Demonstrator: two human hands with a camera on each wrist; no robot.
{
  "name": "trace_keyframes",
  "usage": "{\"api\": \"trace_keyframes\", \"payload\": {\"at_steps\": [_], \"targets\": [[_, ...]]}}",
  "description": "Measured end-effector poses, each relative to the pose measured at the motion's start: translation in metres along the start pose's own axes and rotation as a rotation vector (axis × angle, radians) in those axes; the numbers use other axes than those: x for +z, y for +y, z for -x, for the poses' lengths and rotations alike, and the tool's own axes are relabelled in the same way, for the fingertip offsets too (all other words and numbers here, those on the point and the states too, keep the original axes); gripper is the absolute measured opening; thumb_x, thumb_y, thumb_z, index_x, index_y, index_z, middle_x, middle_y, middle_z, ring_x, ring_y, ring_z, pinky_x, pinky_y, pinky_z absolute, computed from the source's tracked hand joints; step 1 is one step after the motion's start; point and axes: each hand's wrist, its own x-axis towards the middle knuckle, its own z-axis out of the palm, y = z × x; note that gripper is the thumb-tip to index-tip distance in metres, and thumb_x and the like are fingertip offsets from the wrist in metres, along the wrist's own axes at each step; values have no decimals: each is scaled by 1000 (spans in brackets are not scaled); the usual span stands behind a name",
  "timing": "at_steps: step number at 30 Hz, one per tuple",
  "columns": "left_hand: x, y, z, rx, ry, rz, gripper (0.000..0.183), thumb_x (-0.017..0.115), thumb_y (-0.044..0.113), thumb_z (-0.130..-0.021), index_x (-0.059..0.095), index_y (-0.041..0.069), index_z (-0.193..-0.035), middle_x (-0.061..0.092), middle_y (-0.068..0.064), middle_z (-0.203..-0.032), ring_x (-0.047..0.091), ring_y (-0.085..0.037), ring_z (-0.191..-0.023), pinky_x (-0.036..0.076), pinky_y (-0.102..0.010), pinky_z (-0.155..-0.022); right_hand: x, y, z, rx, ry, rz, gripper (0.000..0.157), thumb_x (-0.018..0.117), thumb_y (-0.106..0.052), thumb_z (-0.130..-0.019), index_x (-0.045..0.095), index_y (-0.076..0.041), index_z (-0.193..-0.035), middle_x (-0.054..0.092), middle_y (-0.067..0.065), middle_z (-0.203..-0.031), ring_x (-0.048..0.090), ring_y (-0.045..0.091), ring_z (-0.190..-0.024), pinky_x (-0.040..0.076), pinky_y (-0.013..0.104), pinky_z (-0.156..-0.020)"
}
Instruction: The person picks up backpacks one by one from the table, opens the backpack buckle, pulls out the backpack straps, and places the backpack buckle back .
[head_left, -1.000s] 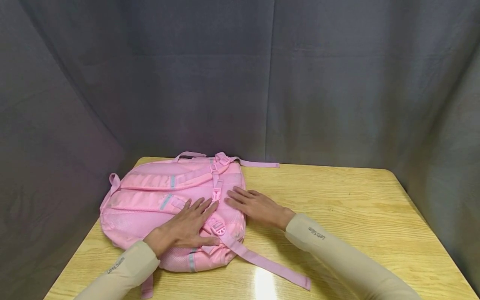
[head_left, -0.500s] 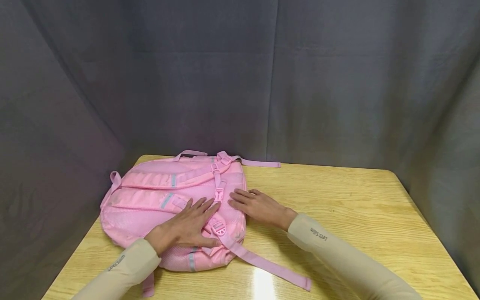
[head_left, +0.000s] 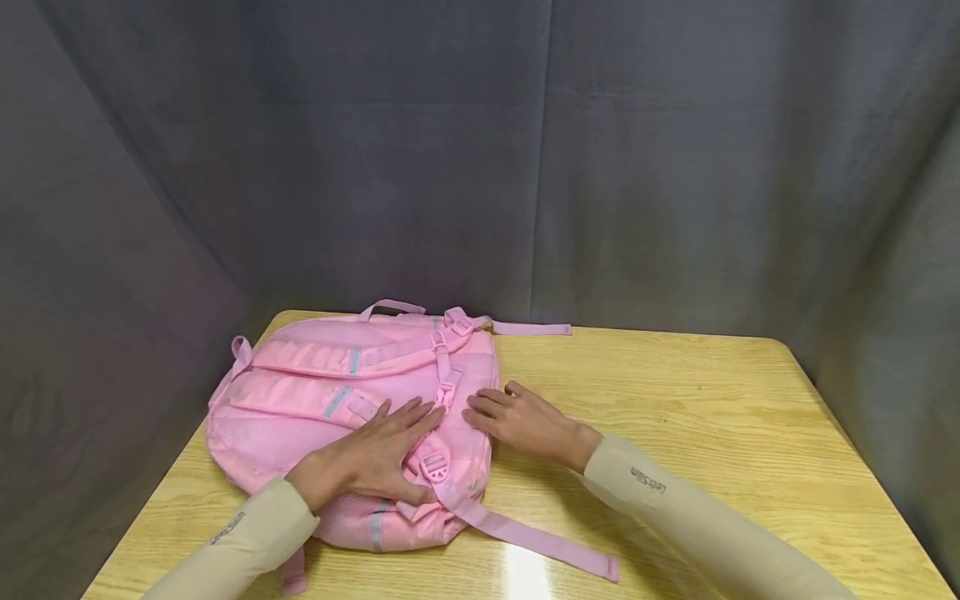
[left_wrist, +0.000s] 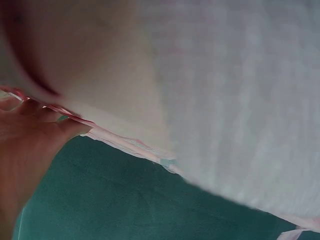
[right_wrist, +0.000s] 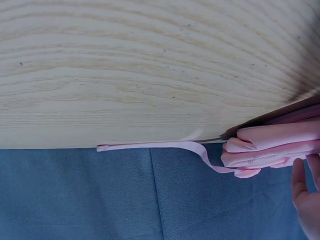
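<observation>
Head view:
1. Left hand (head_left: 375,462): fingers are fanning out, grasping nothing, and resting across the pink backpack (head_left: 405,385); the thumb is lying just beside the round buckle (head_left: 435,467). Seemingly steadying the bag.
2. Right hand (head_left: 528,423): fingers are bending loosely, grasping nothing, and touching the bag's right end, presumably bracing it opposite the left.
3. Clip (head_left: 446,396): sitting beside the left fingertips; contact is remaining unclear.
4. Bag: lying strap side up on the table's left part, its broad side probably lending stability.
5. Near strap (head_left: 536,540): trailing rightward over the wood. Far strap (head_left: 532,329): running along the back edge.
6. Table (head_left: 637,367): supporting everything; dark curtain (head_left: 675,167) is hanging behind.
</observation>
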Motion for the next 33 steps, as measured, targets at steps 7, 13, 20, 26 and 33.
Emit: {"api": "trace_keyframes", "payload": {"at_steps": [7,13,20,26,33], "targets": [[4,-2,-1,20,36,4,121,73,69,-67,20,12,-160,21,-9,-165,10,-29,-154,9,-55,-124,2,-2,8,-21,94,-8,30,52,-16,-97,63,-19,-125,64,-1,-121,60,16,-111,50,32,-78],[2,-1,1,3,30,35,127,76,71,-63,21,10,-159,19,-11,-166,7,-31,-154,5,-62,-122,-5,-9,20,-22,138,-14,29,42,-16,-99,65,-18,-116,63,-2,-107,61,17,-99,49,32,-77],[3,-19,4,-65,85,9,127,73,78,-64,25,6,-157,16,-18,-165,8,-40,-152,3,-75,-115,-5,-14,26,-42,221,-40,23,45,-23,-99,67,-18,-105,61,-3,-95,59,15,-87,48,29,-71],[3,-32,9,-186,156,-28,132,75,79,-61,26,3,-156,15,-24,-163,10,-46,-150,4,-84,-105,-3,-11,24,-69,258,-72,22,46,-23,-100,67,-16,-101,59,-3,-90,56,14,-79,47,27,-67],[-2,-38,16,-350,170,12,136,79,75,-59,20,1,-157,5,-26,-164,2,-52,-148,7,-90,-98,-3,-11,23,-88,252,-77,22,46,-22,-99,67,-16,-101,59,-4,-90,55,14,-80,49,26,-67]]}}
